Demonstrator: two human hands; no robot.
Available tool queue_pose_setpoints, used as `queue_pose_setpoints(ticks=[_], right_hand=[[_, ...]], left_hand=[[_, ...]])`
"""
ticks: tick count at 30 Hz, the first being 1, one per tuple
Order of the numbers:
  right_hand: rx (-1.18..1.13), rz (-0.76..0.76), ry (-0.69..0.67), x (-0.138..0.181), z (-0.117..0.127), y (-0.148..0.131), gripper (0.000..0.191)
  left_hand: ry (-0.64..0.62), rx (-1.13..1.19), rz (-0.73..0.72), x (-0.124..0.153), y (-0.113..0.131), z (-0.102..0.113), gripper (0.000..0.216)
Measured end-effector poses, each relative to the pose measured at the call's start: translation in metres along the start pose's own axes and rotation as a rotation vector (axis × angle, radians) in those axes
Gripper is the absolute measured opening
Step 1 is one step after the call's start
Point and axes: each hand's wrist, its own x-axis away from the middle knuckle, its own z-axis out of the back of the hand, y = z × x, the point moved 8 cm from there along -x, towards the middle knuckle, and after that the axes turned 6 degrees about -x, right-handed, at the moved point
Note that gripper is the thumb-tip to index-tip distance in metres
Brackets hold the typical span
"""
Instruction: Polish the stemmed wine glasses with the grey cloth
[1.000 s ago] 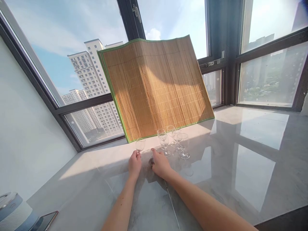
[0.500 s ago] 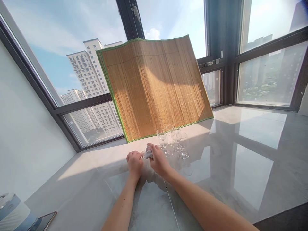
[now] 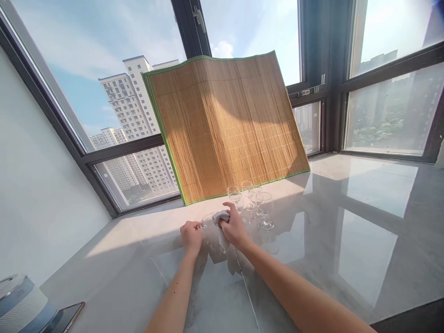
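My left hand (image 3: pixel 191 237) is closed around one end of a clear wine glass (image 3: pixel 207 221), which lies sideways low over the tiled surface. My right hand (image 3: pixel 237 227) grips a crumpled white cloth (image 3: pixel 222 227) beside the glass's other end, its index finger raised. The cloth hangs down below the fingers and covers part of that glass. Just behind and right of my right hand stand several clear stemmed glasses (image 3: pixel 264 200) in a close group, upright. My right hand hides the lower part of the nearest ones.
A bamboo mat (image 3: pixel 229 120) with green edging leans against the dark-framed window (image 3: pixel 132 149) behind the glasses. At the lower left lie a phone (image 3: pixel 65 319) and a blue-and-white roll-shaped package (image 3: pixel 22 305). The glossy grey tiled surface (image 3: pixel 347 268) carries bright reflections.
My right hand has moved slightly right, away from my left, and the cloth now hangs lower. More of the held glass shows between my hands. The view has shifted slightly.
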Motion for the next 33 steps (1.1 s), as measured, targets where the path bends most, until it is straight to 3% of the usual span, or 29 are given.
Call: queue_pose_setpoints(ticks=[6, 12, 14, 19, 26, 33], right_hand=[[0.038, -0.133, -0.038, 0.0, -0.002, 0.014, 0.055], [0.196, 0.085, 0.073, 0.005, 0.003, 0.002, 0.062], [0.271, 0.14, 0.084, 0.008, 0.001, -0.002, 0.059], [0.307, 0.156, -0.032, 0.012, -0.01, -0.007, 0.046], [0.157, 0.028, -0.02, 0.01, -0.009, 0.002, 0.023], [0.319, 0.163, 0.071, 0.011, 0.0, -0.009, 0.044]], left_hand=[[-0.003, 0.033, -0.06, 0.0, 0.01, 0.003, 0.033], [-0.045, 0.024, -0.1, 0.004, 0.018, 0.0, 0.036], [-0.055, 0.013, -0.099, 0.004, 0.017, -0.001, 0.034], [-0.074, -0.028, -0.034, 0.004, 0.011, 0.001, 0.031], [-0.054, -0.065, -0.09, 0.007, 0.02, 0.004, 0.029], [-0.052, -0.046, -0.078, 0.008, 0.021, 0.004, 0.03]])
